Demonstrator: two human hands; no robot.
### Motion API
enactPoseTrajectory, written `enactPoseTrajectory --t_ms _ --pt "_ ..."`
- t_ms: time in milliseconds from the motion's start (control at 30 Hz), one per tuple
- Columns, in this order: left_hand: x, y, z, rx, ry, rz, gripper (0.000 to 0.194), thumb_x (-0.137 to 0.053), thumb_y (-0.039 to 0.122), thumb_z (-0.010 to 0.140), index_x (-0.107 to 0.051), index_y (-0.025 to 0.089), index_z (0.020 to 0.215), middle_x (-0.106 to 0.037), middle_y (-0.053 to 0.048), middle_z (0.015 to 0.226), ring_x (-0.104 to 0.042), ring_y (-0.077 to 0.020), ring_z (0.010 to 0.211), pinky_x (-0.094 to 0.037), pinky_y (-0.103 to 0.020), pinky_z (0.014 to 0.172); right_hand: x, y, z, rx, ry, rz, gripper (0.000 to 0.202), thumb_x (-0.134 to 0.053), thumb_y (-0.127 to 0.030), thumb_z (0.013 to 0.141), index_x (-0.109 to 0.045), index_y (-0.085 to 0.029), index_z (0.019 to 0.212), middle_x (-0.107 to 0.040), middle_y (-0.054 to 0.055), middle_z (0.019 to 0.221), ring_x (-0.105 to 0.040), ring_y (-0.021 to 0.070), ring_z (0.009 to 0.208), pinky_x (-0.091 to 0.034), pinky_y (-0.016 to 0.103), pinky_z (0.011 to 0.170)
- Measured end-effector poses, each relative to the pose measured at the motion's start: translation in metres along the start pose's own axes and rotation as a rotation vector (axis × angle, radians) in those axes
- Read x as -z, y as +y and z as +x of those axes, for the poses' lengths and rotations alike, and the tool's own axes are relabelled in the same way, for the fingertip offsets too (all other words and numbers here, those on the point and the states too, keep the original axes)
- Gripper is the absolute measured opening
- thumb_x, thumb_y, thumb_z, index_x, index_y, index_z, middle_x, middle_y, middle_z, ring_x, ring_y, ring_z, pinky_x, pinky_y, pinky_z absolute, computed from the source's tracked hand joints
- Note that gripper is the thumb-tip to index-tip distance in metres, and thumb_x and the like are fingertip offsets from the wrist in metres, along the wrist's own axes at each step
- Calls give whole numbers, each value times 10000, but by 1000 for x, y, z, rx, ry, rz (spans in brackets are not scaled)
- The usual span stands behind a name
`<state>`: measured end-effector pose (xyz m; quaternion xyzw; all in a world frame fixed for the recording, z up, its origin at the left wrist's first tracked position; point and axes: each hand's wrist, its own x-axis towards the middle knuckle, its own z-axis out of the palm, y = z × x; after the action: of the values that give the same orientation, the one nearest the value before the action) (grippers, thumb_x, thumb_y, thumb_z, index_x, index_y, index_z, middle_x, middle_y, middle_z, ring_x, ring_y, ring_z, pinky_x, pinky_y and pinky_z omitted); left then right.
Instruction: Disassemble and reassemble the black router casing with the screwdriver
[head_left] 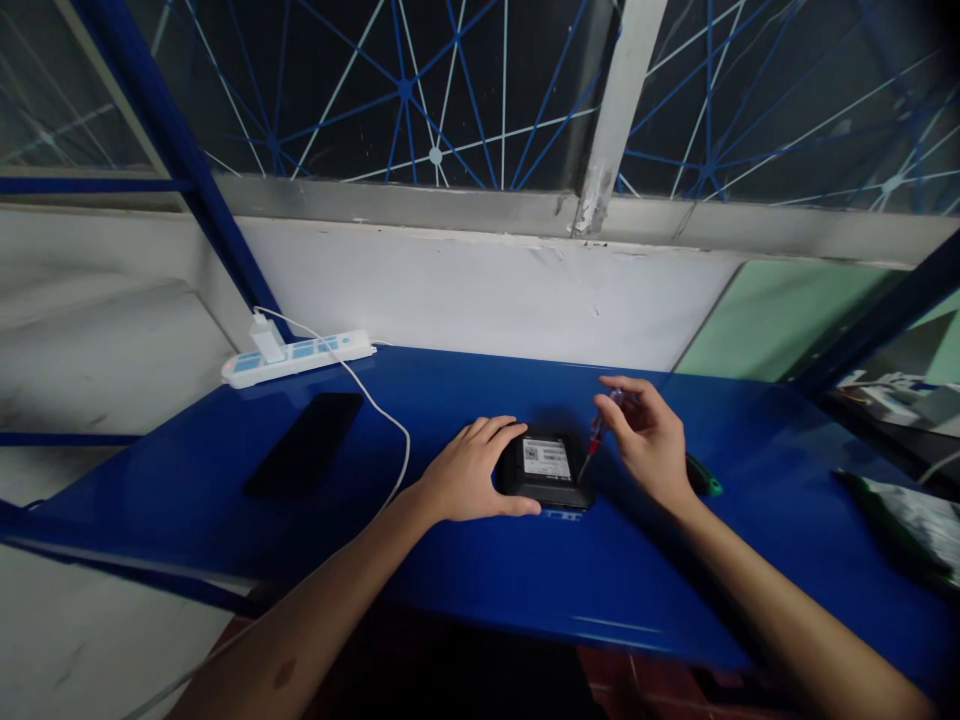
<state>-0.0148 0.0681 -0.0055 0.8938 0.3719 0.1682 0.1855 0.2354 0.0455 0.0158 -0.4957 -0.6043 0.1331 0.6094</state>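
Observation:
A small black device (546, 484) with a white printed label (546, 458) lies on the blue table (480, 575). My left hand (474, 472) grips its left side, thumb along the near edge and fingers at the far edge. In my right hand (643, 432) is a screwdriver (596, 434) with a clear purplish and red handle, held in the fingers. Its shaft slants down to the left, and the tip meets the right part of the device. Part of the handle is hidden by my right fingers.
A dark phone-like slab (304, 445) lies at the left. Behind it, a white power strip (300, 358) holds a plugged-in charger (268, 338), its white cable (384, 408) crossing the table. A green-and-black object (702, 476) sits beyond my right wrist; a plastic packet (911, 520) lies far right.

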Motion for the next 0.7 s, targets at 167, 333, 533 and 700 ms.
enactPoseTrajectory --t_ms 167,333,533,700 --pt "-1 -2 0 -10 8 8 1036 -670 812 691 -373 267 1520 -392 -128 1568 -390 -413 1398 -344 -620 1137 1 0 -2 -13 -33 23 317 -525 -483 974 -680 -244 1112 -677 35 902 -661 165 672 -565 332 659" --pt "0 0 0 -5 0 26 1044 -679 811 687 -386 240 1510 -398 -146 1562 -381 -417 1404 -341 -617 1139 0 -2 -3 -84 -90 114 373 -473 -449 1001 -634 -244 1266 -712 75 1095 -730 183 741 -600 372 700" --pt "1 1 0 -10 16 3 1025 -679 800 693 -380 273 1520 -402 -126 1560 -400 -412 1390 -343 -622 1135 -1 0 -1 -2 -58 -4 352 -658 -435 904 -674 -263 1211 -655 9 855 -638 150 666 -566 336 679" --pt "1 2 1 7 -4 1 1035 -683 802 682 -380 270 1518 -395 -130 1564 -381 -431 1400 -337 -645 1131 1 3 -2 -2 -46 -54 297 -573 -470 954 -675 -258 1136 -646 23 881 -617 145 658 -539 316 663"
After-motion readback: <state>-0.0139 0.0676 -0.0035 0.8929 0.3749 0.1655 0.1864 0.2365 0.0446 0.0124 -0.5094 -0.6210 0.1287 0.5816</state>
